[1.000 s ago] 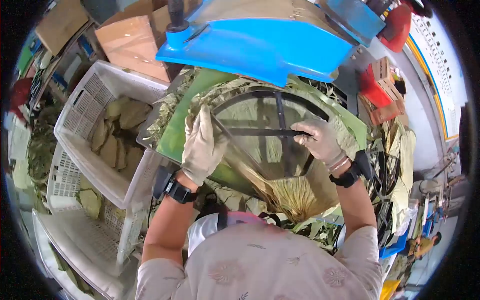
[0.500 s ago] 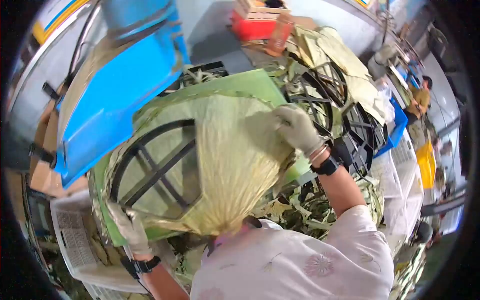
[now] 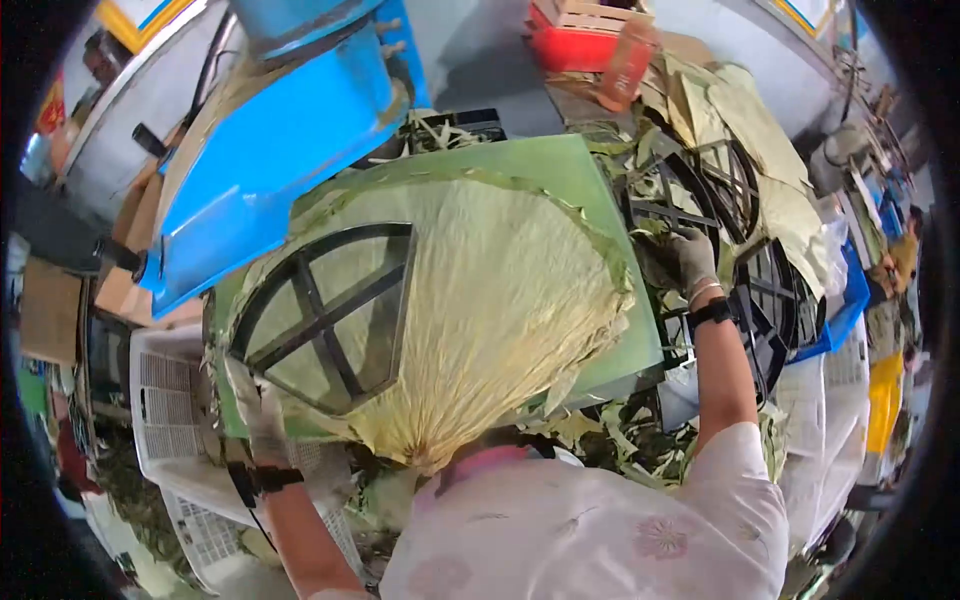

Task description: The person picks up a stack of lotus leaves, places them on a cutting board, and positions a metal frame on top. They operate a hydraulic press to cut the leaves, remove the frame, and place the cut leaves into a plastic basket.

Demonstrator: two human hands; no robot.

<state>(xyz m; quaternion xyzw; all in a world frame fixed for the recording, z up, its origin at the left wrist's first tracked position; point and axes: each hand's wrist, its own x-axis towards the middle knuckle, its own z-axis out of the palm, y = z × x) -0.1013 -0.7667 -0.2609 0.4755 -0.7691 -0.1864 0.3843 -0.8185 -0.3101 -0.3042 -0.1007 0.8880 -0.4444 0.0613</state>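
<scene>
Leaf (image 3: 470, 300) overhangs green board (image 3: 560, 165) at near edge; blue machine (image 3: 270, 140) crowds far left. Left hand (image 3: 258, 405) pinches frame (image 3: 320, 315) on leaf's left. Right hand (image 3: 690, 255), curled on black frames (image 3: 740, 250), is right of leaf.

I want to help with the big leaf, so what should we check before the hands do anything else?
1. Big dried leaf lies flat on the green board: ok.
2. Black frame sits on the leaf's left part: ok.
3. Left hand holds the leaf's edge by the frame: ok.
4. Right hand is off the leaf, at the stacked black frames: ok.
5. Right hand's grip on a frame: cannot tell.
6. Leaf edge is whole: not ok, ragged near the right rim.
</scene>
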